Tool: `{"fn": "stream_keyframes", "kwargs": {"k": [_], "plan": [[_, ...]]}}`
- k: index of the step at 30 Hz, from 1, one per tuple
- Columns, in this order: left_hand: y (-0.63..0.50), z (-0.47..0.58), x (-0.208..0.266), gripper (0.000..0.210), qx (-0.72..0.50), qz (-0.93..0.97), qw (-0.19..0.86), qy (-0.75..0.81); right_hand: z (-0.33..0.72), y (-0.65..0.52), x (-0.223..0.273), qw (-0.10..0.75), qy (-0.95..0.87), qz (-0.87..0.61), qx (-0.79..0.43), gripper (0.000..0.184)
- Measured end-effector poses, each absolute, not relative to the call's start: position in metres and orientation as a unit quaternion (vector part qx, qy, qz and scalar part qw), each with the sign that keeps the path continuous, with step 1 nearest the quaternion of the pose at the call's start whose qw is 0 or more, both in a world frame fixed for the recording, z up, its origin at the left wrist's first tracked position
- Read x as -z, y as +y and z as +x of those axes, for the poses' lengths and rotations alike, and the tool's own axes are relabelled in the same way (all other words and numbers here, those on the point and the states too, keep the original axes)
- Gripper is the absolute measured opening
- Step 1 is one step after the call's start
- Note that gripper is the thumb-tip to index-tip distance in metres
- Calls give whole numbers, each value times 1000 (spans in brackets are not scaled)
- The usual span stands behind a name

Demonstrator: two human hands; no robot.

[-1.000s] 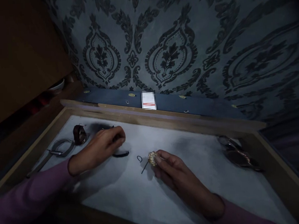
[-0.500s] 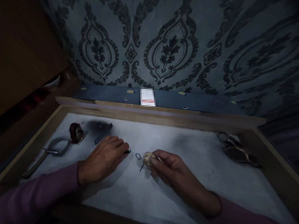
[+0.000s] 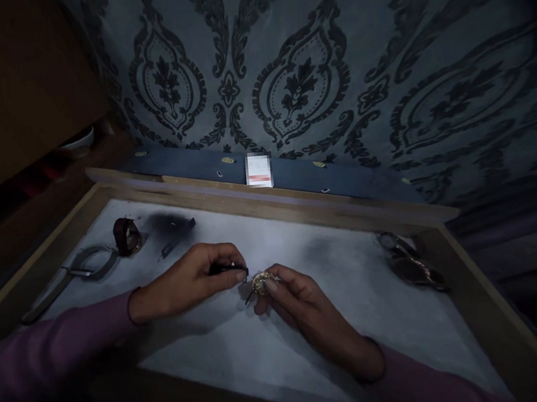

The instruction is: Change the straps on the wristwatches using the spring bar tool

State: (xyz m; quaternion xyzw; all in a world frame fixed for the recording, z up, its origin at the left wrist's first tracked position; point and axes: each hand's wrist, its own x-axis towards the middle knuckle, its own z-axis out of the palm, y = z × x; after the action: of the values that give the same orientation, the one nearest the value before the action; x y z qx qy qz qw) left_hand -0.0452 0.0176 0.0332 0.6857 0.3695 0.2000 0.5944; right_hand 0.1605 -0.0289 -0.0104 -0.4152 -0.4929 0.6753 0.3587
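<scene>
Between the thumb and fingers of my right hand point(image 3: 302, 300) is a small round gold-coloured watch point(image 3: 262, 283), held without a visible strap, its details too dim to read. My left hand point(image 3: 195, 278) is closed on a slim black piece point(image 3: 230, 268), whose kind I cannot make out. Its end comes close to the watch's left edge; whether they touch is unclear. A short thin dark piece point(image 3: 249, 298) shows just below the watch, against the white surface.
The white surface point(image 3: 326, 339) has a raised wooden rim point(image 3: 296, 204). A grey-strapped watch point(image 3: 94, 262), a brown-strapped watch point(image 3: 127, 237) and a dark flat strip point(image 3: 178, 238) lie left. More watches point(image 3: 416, 270) lie right. A small blurred white box point(image 3: 258, 170) stands behind the rim.
My left hand has turned, so its thumb and the black piece show, and the piece has moved right to the watch. My right hand still holds the watch. The view has shifted slightly.
</scene>
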Motion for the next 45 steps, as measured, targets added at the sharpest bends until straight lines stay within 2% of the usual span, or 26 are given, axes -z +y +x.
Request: {"fn": "stream_keyframes", "kwargs": {"k": [12,27,45], "plan": [[27,-42,-36,12,-178,684,622,338,162,-29,10,355,-545,-409,-640,26],[13,-40,-33,11,-194,797,434,373,161,-32,11,358,-588,-406,-602,23],[8,-38,-30,9,-169,855,328,363,160,-33,15,353,-584,-415,-602,22]]}}
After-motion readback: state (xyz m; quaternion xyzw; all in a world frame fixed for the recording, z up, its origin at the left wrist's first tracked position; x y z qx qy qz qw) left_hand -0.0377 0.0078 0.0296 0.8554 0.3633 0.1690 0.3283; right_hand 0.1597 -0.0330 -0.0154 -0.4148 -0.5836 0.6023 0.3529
